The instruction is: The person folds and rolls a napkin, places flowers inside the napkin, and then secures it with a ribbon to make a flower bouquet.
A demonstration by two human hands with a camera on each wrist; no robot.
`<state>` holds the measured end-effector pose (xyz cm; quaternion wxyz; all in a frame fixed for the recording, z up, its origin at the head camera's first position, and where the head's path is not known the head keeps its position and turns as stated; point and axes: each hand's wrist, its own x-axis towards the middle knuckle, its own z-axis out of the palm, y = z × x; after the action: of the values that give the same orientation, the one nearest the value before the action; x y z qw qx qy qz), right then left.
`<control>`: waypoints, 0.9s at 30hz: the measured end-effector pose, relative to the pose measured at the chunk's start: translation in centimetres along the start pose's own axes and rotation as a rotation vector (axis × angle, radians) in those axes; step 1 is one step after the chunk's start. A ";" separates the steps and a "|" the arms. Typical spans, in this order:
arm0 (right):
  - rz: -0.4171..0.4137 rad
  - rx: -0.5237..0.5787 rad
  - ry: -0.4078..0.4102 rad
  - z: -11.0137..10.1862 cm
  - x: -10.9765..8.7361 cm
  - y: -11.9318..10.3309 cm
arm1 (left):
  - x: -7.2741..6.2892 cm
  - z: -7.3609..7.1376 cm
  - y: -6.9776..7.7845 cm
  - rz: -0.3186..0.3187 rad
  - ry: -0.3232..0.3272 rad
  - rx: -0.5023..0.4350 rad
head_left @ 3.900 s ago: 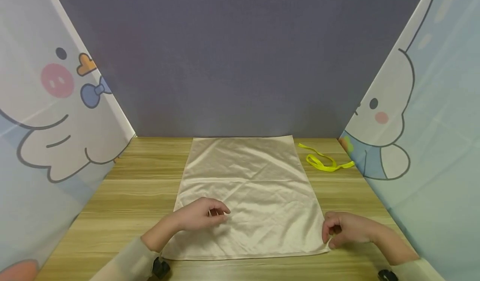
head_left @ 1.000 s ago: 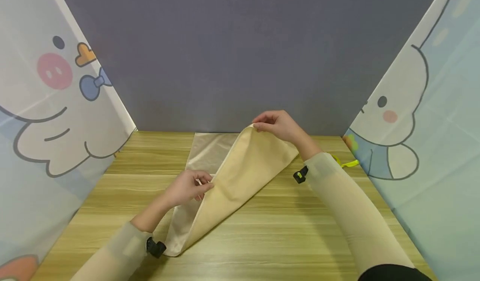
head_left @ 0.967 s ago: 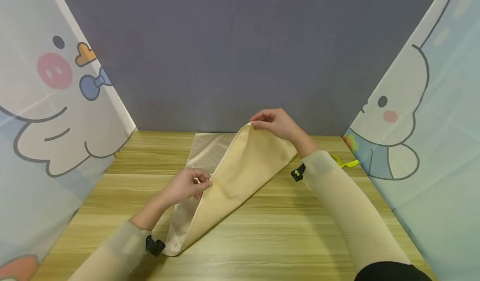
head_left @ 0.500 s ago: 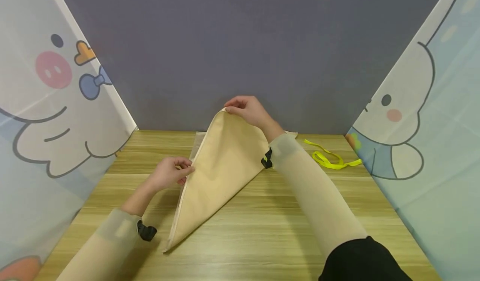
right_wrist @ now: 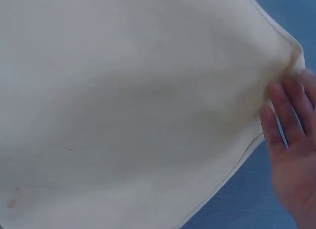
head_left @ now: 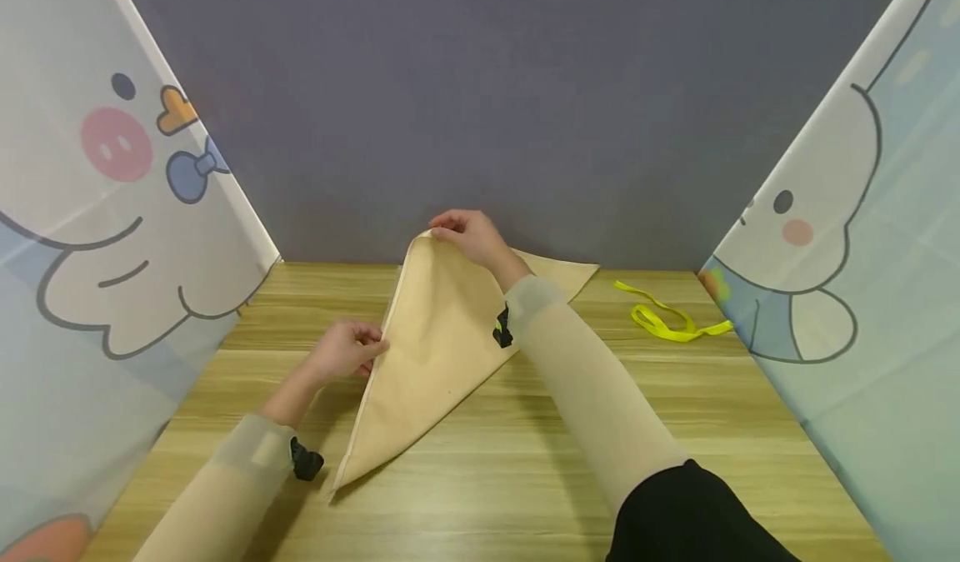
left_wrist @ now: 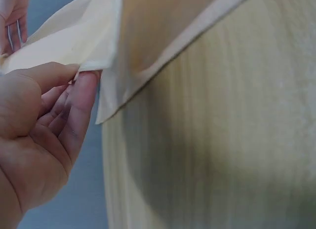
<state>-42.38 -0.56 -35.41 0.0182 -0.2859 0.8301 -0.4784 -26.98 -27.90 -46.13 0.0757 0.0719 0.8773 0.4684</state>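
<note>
Left wrist view shows your left hand (left_wrist: 37, 120) pinching the cloth (head_left: 435, 328) by its edge, thumb against fingertip; head view mostly hides that. Right wrist adds a small reddish mark (right_wrist: 11, 203), lower left. Your right hand (head_left: 472, 237) has its grip closed on the top corner. Cloth's mid-frame in head view, partly raised over the table (head_left: 465, 479), long axis lower left to upper right, sharp tip lower left.

Cream cloth sleeves (head_left: 592, 395) with pale grey ends (head_left: 258, 445), small black boxy wrist gadgets (head_left: 306, 460), a black cloth sleeve (head_left: 690, 520) at five o'clock
</note>
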 end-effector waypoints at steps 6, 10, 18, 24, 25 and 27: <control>0.036 -0.091 -0.248 1.1 -1.1 2.2 | 0.5 0.9 -1.4 -0.102 0.035 0.065; 0.134 -0.275 -0.394 2.1 -3.1 4.5 | 0.7 1.2 -1.9 -0.172 0.073 0.028; 0.306 -0.353 -0.521 4.0 -6.9 6.7 | 0.5 1.1 -2.0 -0.177 0.093 0.045; 0.264 -0.345 -0.521 4.7 -7.8 7.3 | 0.3 1.3 -2.0 -0.148 0.111 0.095; 0.252 -0.359 -0.520 4.8 -7.8 7.4 | 0.3 1.3 -2.0 -0.146 0.112 0.098; 0.232 -0.379 -0.522 5.0 -7.7 7.7 | 0.2 1.3 -2.2 -0.142 0.112 0.100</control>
<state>-38.00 2.25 -46.19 0.2308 -0.3007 0.8985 -0.2214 -27.09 -28.01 -48.65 0.0560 -0.0128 0.9053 0.4208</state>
